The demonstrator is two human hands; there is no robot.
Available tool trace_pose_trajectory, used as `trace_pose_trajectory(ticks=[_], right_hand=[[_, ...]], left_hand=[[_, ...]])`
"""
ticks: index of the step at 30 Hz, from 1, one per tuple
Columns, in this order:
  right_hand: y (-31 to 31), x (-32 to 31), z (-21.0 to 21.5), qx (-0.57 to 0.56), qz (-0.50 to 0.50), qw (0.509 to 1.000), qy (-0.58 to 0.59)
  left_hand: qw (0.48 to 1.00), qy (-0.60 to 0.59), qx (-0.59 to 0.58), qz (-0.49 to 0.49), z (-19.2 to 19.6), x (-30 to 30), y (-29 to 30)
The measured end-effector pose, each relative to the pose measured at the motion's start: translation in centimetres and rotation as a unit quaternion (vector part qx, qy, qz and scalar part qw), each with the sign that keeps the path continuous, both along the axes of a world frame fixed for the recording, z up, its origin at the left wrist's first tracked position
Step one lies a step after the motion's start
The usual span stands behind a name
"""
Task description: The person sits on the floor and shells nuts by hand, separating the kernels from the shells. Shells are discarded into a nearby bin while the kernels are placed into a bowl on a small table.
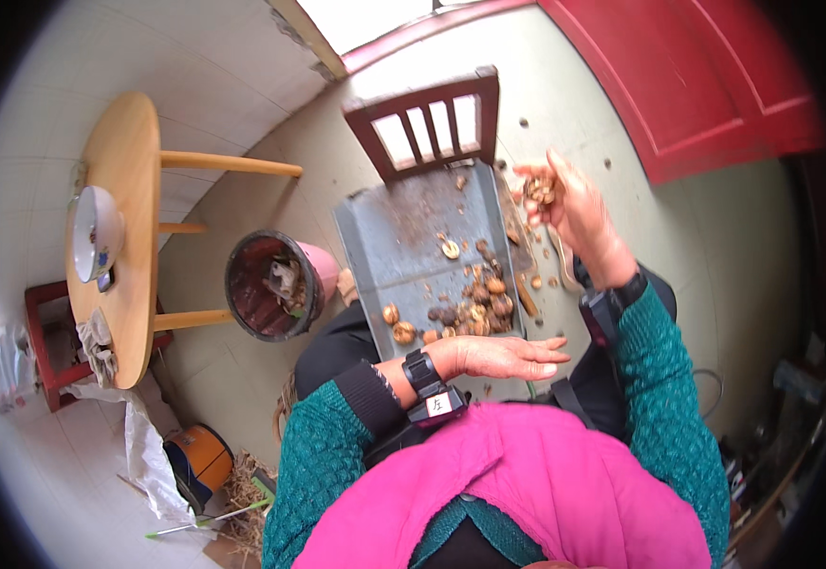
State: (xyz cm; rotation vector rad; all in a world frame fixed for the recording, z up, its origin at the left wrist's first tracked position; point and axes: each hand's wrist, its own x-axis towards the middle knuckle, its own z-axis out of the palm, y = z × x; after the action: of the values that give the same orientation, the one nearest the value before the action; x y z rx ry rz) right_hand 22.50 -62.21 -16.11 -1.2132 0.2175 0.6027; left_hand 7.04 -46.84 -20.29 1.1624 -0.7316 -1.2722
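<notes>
Right now the person's right hand (565, 204), raised in the upper middle of the frame, has its fingers curled around a cracked walnut (538, 190). Lower down, the left hand (498, 357) lies flat, fingers pressed together and empty, at the near edge of a grey metal tray (394, 237) strewn with walnuts (474, 308). A dark bucket (275, 284) stands left of the tray.

A white ceramic bowl (96, 230) is sitting near the edge of the round wooden table (133, 161). A pink plastic bucket (280, 284) is standing on the floor beside it.
</notes>
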Motion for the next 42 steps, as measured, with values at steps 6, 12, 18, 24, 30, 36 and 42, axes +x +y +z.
trace_pose_trajectory(ticks=[6, 12, 18, 24, 30, 36, 42], right_hand=[[1.4, -0.1, -1.9, 0.122, 0.056, 0.991, -0.022], [5.7, -1.4, -4.2, -0.069, 0.103, 0.968, -0.219], [6.3, -2.1, -4.5, -0.032, 0.104, 0.979, -0.175], [5.2, -0.8, -4.1, -0.175, 0.122, 0.928, -0.304], [5.0, -0.9, -4.4, -0.18, 0.134, 0.956, -0.187], [5.4, -1.1, -3.5, -0.222, 0.118, 0.897, -0.364], [5.3, -0.8, -2.6, -0.237, 0.172, 0.84, -0.456]], left_hand=[[0.805, 0.324, -0.027, 0.496, 0.2, 6.9, 4.6], [0.762, 0.294, -0.124, 0.563, -0.3, 9.0, 6.3], [0.743, 0.249, -0.076, 0.617, -1.1, 9.2, 6.1], [0.75, 0.243, -0.067, 0.611, -1.2, 9.4, 7.0], [0.749, 0.209, -0.038, 0.628, -1.3, 9.4, 6.9], [0.723, 0.304, -0.095, 0.613, -1.4, 9.8, 7.3], [0.736, 0.293, -0.073, 0.606, -1.2, 9.8, 7.2]])
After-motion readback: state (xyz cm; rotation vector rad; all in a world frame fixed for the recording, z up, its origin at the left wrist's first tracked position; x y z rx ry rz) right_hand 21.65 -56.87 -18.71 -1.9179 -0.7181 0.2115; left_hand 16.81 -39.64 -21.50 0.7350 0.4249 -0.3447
